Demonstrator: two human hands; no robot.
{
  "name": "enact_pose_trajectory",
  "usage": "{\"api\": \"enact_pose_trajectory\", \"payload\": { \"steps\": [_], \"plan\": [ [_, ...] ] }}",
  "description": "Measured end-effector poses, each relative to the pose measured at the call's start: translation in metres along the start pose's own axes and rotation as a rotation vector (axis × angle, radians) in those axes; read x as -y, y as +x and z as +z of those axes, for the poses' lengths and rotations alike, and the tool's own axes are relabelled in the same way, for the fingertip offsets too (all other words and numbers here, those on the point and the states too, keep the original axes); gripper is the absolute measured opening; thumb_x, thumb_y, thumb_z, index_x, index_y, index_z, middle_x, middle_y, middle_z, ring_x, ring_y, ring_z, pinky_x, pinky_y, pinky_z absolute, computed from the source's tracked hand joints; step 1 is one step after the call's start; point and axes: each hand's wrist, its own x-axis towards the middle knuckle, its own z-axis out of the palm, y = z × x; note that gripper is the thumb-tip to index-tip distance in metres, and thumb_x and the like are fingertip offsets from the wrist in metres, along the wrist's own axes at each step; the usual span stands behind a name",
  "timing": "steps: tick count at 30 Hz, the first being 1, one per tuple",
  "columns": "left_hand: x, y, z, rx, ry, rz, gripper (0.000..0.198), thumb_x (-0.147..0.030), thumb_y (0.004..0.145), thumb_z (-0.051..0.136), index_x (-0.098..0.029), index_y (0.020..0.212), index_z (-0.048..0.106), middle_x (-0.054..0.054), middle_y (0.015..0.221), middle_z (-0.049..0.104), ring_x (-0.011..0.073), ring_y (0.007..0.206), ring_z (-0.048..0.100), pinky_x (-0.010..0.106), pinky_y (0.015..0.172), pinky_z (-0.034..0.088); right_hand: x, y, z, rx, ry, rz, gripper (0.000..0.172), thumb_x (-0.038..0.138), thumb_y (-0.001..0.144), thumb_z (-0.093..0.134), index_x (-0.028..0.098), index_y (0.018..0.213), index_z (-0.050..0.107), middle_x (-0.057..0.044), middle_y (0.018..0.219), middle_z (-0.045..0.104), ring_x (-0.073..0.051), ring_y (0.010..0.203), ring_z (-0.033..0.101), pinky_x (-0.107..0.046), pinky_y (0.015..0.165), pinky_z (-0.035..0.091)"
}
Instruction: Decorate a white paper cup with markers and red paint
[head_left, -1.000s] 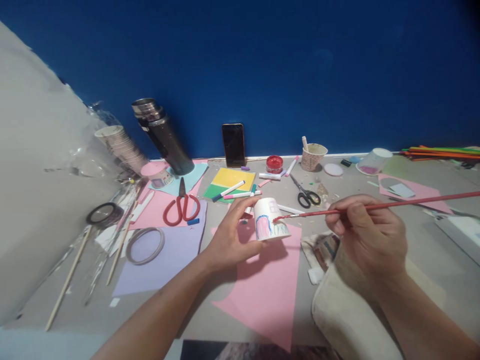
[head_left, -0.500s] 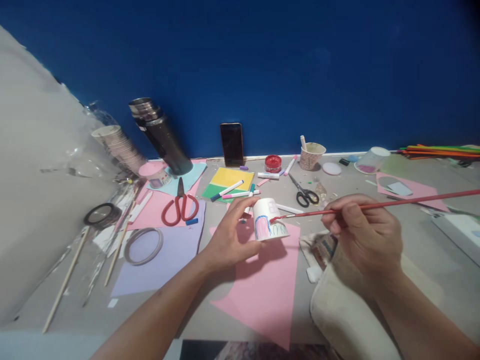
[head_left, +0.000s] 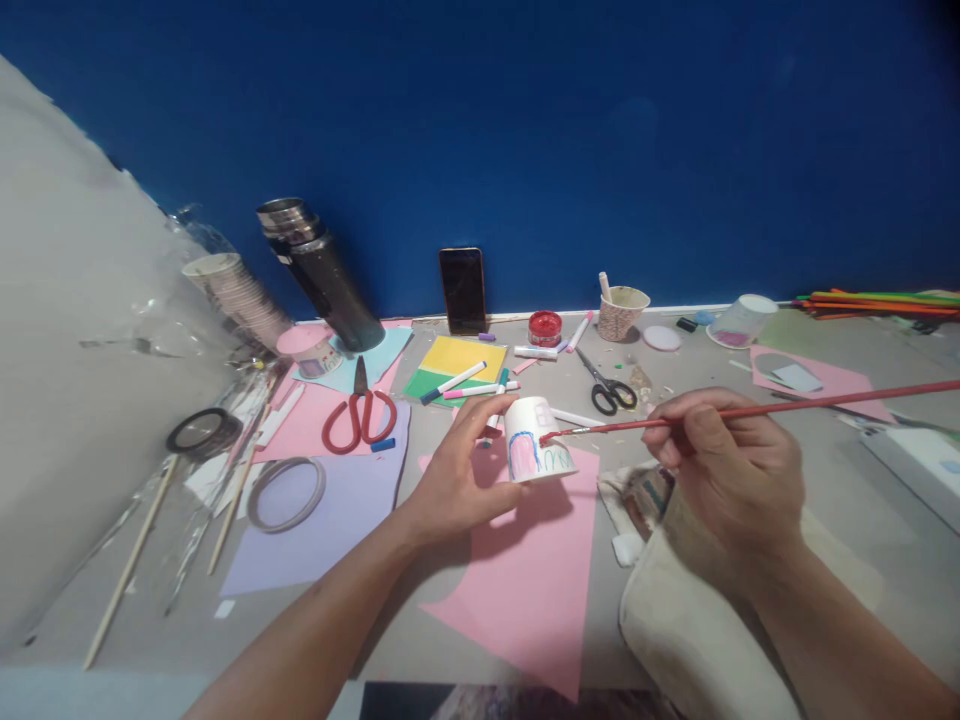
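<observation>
A small white paper cup [head_left: 534,425], turned upside down and slightly tilted, is gripped at its left side by my left hand [head_left: 461,475]. Its wall carries a pink door shape outlined in blue, a pale window and green scribbles. My right hand [head_left: 731,470] holds a thin red paintbrush [head_left: 622,427] like a pen. The brush's red-tipped end touches the cup wall just right of the door shape. Beneath the cup lies a cut sheet of pink paper [head_left: 525,590]. A red paint pot [head_left: 545,327] stands farther back.
Red-handled scissors [head_left: 361,410] and a tape ring [head_left: 286,495] lie left, with a dark thermos [head_left: 330,275] behind. A phone [head_left: 463,290] leans on the blue wall. Black scissors [head_left: 609,385], a patterned cup [head_left: 622,313] and a beige cloth [head_left: 675,620] are right. Several markers lie mid-table.
Almost nothing differs. The whole view has shifted very slightly; the brush tip stays on nearly the same spot of the cup, and both hands keep their hold.
</observation>
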Motion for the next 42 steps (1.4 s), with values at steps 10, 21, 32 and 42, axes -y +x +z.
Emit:
{"api": "enact_pose_trajectory", "payload": {
  "steps": [10,21,32,42],
  "plan": [
    [-0.0004,0.0001,0.0003,-0.007,-0.013,-0.004,0.081,-0.021,0.072,0.081,-0.031,0.147,0.052,0.009,0.152,0.052,0.0329,0.138,0.052,0.047,0.112,0.048,0.0011,0.0009,-0.0003,-0.010,0.000,-0.007,0.024,0.044,0.091,0.080,0.020,0.085,0.077,-0.003,0.070,0.071,-0.012,0.052,0.057,-0.025,0.048,0.044],
    [-0.0032,0.0002,-0.0002,-0.010,-0.030,-0.030,0.082,-0.020,0.071,0.080,-0.030,0.147,0.052,0.010,0.151,0.051,0.0329,0.136,0.053,0.048,0.112,0.048,0.0035,-0.0013,0.0026,-0.020,0.010,0.000,0.024,0.042,0.091,0.080,0.019,0.084,0.076,-0.002,0.070,0.071,-0.010,0.053,0.057,-0.023,0.049,0.043],
    [-0.0021,0.0004,0.0006,-0.009,0.006,0.005,0.082,-0.018,0.072,0.080,-0.032,0.148,0.051,0.009,0.149,0.053,0.0327,0.135,0.053,0.048,0.112,0.049,0.0049,-0.0014,0.0025,-0.018,0.017,-0.011,0.023,0.042,0.092,0.080,0.020,0.084,0.077,-0.003,0.070,0.072,-0.011,0.053,0.057,-0.024,0.048,0.043],
    [-0.0049,0.0007,0.0005,-0.005,0.006,-0.002,0.079,-0.015,0.072,0.076,-0.031,0.145,0.052,0.008,0.146,0.054,0.0313,0.134,0.054,0.047,0.110,0.050,0.0042,-0.0009,0.0029,-0.036,-0.002,-0.014,0.024,0.042,0.092,0.079,0.021,0.083,0.076,-0.002,0.069,0.070,-0.011,0.052,0.056,-0.025,0.048,0.043]
  ]
}}
